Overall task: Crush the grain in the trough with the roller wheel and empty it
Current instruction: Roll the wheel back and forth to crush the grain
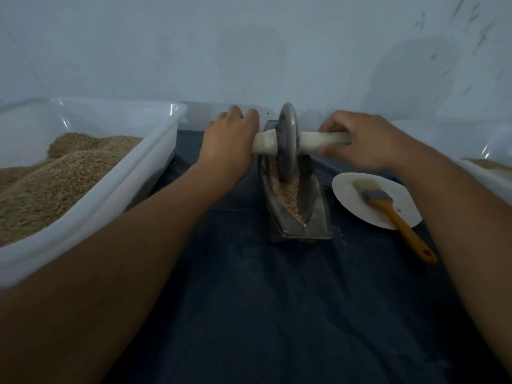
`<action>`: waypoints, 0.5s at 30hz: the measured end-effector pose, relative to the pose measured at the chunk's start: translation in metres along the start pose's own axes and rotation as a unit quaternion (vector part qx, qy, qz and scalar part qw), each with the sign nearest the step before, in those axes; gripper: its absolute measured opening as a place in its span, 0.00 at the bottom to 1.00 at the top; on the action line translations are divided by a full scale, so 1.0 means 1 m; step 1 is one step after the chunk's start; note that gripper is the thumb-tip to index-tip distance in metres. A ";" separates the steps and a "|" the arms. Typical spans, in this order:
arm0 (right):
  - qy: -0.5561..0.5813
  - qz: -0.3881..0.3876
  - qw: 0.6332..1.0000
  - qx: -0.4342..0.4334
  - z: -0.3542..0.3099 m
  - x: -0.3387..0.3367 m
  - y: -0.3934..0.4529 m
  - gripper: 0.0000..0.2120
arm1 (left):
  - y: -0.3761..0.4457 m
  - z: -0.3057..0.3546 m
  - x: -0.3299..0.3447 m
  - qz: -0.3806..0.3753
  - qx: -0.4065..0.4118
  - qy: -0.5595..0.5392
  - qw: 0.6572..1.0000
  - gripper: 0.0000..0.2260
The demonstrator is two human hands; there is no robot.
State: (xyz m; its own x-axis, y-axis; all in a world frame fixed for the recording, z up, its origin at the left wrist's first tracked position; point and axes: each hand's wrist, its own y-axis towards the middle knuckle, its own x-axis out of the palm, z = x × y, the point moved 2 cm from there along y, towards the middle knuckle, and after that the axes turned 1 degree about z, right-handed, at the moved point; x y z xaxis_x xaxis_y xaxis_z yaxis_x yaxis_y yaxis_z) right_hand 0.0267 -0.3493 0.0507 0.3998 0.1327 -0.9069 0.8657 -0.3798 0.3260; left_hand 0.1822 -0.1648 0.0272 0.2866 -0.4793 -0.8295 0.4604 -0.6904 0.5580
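Roller wheel (288, 142) stands between both gripping hands.

Narrow metal trough (300, 217) central on dark blue cloth (263, 300); white plastic grain tub (91, 195) left; round white plate (357, 200) with orange-handled brush (388, 206) right.

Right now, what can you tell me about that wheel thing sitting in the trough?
The roller wheel is a grey disc, metal by its look, standing upright on edge in the narrow trough, its lower rim down among the grain. A pale axle handle runs through its middle; the left hand holds one end and the right hand the other.
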 end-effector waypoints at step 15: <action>-0.098 0.001 0.995 0.031 -0.015 -0.001 0.005 0.19 | -0.004 0.002 0.003 -0.060 -0.002 0.086 0.994 0.16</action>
State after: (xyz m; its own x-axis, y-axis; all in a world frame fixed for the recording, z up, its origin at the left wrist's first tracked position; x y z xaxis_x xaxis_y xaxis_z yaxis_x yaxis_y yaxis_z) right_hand 0.0349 -0.3375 0.0573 0.3298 -0.0473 -0.9429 0.8419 -0.4372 0.3164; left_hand 0.1798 -0.1643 0.0222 0.3690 -0.2930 -0.8820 0.5028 -0.7352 0.4546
